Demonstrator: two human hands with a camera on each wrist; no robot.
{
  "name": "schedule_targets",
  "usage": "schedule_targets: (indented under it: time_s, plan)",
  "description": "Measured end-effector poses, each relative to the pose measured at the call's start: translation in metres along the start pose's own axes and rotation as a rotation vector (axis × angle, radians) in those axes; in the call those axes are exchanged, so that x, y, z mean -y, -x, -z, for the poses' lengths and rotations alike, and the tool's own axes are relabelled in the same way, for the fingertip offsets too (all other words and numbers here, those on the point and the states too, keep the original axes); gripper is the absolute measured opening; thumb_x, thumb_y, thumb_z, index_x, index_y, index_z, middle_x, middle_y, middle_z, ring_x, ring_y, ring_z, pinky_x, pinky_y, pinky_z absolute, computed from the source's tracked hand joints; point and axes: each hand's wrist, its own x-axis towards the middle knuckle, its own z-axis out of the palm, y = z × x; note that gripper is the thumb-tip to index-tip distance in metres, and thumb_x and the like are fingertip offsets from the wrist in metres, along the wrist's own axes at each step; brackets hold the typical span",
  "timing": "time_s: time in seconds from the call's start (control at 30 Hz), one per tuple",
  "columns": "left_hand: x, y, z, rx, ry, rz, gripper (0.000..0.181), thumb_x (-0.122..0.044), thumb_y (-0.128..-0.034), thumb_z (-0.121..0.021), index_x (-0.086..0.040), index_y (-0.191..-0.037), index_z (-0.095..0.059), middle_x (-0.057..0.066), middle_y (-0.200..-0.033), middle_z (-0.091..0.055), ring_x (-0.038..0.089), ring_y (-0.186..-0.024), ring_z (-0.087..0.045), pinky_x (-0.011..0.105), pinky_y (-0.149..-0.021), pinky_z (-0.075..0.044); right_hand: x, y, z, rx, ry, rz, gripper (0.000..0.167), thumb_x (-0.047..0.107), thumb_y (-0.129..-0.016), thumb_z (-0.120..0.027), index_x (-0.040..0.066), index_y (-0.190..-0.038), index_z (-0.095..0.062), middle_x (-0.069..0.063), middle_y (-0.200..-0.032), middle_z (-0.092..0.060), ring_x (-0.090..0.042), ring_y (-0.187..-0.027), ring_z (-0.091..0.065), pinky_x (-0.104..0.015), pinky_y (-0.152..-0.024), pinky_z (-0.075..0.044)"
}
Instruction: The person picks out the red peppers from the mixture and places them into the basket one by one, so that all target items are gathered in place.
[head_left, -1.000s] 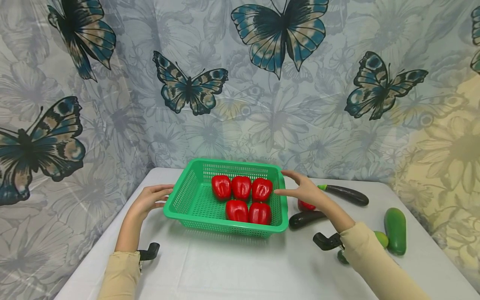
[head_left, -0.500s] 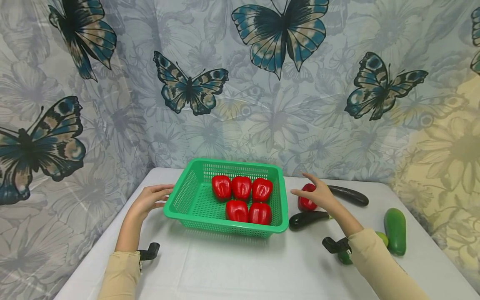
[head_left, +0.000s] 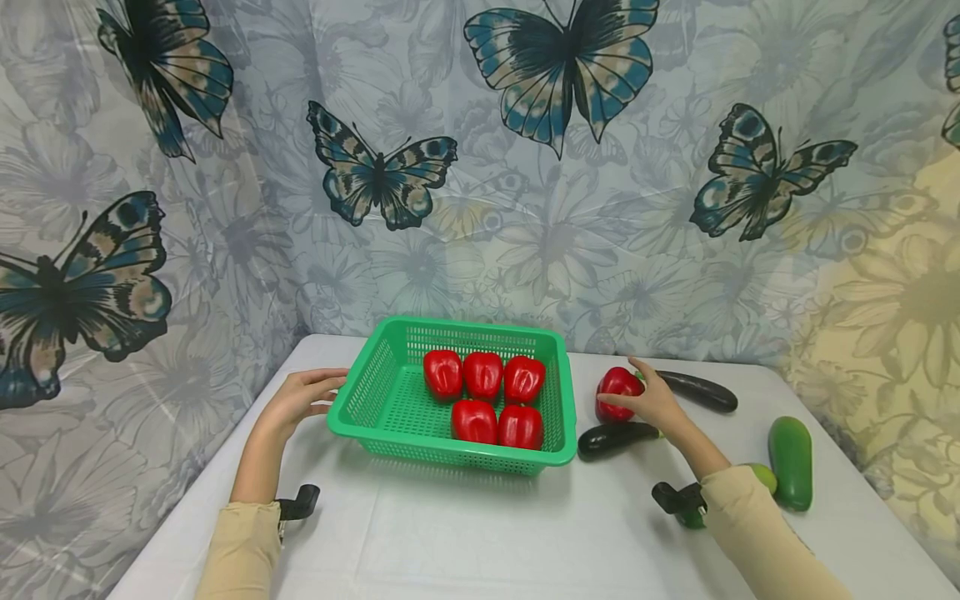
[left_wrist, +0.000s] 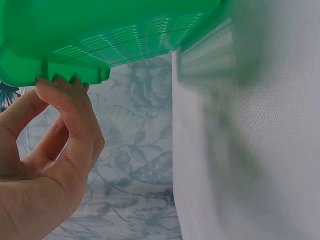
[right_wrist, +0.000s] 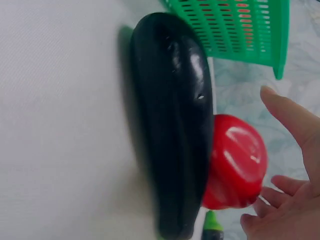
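A green plastic basket [head_left: 450, 454] with perforated walls holds several red bell peppers [head_left: 482, 375]. At its left end my left hand [head_left: 292, 404] touches the rim with its fingertips. In the left wrist view, those bent, relaxed fingers [left_wrist: 67, 107] meet the rim's edge. Right of the basket, another red bell pepper [head_left: 615, 390] lies on the table. My right hand [head_left: 656, 406] is over and beside it, thumb and fingers spread apart. In the right wrist view the pepper [right_wrist: 237, 160] shows next to the open palm; contact cannot be told.
A dark eggplant [head_left: 611, 440] lies just in front of the loose pepper, and another eggplant [head_left: 697, 392] behind the right hand. Farther right are a green cucumber-like vegetable [head_left: 791, 462] and a green round item [head_left: 763, 477] partly behind the sleeve. A butterfly-print cloth hangs behind the white table [head_left: 450, 533].
My right hand has moved right, from the basket's right rim to the loose red bell pepper. The left hand and the basket have stayed put.
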Motion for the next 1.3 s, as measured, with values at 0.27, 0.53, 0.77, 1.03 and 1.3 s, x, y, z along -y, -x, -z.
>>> schedule_targets:
  time_s: [0.27,0.53,0.77,1.03,1.3]
  plan:
    - [0.0,0.0,-0.001,0.0,0.005,0.004,0.049,-0.027,-0.1,-0.057,0.0,-0.14,-0.051,0.003,-0.119,-0.063,0.006,-0.089,-0.064,0.025,-0.082,-0.058,-0.016,-0.004,-0.007,-0.005,0.013,0.002,0.101,0.034,-0.085,-0.074,-0.003,-0.154,-0.01,-0.036,-0.151,-0.023,-0.056,-0.134,-0.03,-0.065,-0.104,-0.04]
    - [0.001,-0.001,-0.001,-0.004,0.011,0.009,0.051,-0.03,-0.0991,-0.058,0.0,-0.14,-0.051,-0.002,-0.113,-0.065,0.005,-0.088,-0.065,0.026,-0.082,-0.058,-0.02,-0.003,-0.01,0.005,-0.019,0.007,0.099,0.027,-0.086,-0.074,-0.004,-0.154,-0.01,-0.035,-0.15,-0.024,-0.054,-0.135,-0.028,-0.066,-0.106,-0.038]
    - [0.001,-0.001,0.0,-0.007,0.005,0.003,0.053,-0.031,-0.0982,-0.06,0.0,-0.14,-0.051,-0.006,-0.109,-0.065,0.006,-0.088,-0.064,0.026,-0.082,-0.058,-0.021,-0.005,-0.011,-0.011,-0.008,-0.017,0.097,0.026,-0.085,-0.073,-0.003,-0.154,-0.011,-0.035,-0.15,-0.024,-0.055,-0.135,-0.027,-0.067,-0.106,-0.037]
    - [0.001,-0.001,-0.001,-0.007,0.005,0.011,0.052,-0.03,-0.0984,-0.059,0.0,-0.14,-0.051,-0.006,-0.108,-0.065,0.006,-0.087,-0.065,0.026,-0.082,-0.058,-0.02,-0.006,-0.01,-0.021,0.014,-0.041,0.099,0.03,-0.085,-0.074,-0.004,-0.153,-0.012,-0.036,-0.15,-0.025,-0.055,-0.134,-0.028,-0.067,-0.105,-0.039]
    - [-0.001,0.0,-0.001,0.0,0.006,0.008,0.052,-0.031,-0.0984,-0.059,-0.001,-0.139,-0.052,-0.003,-0.114,-0.064,0.006,-0.088,-0.064,0.026,-0.082,-0.057,-0.017,-0.007,-0.007,-0.043,0.007,-0.033,0.098,0.03,-0.085,-0.075,-0.005,-0.153,-0.014,-0.036,-0.15,-0.025,-0.054,-0.134,-0.029,-0.066,-0.105,-0.039]
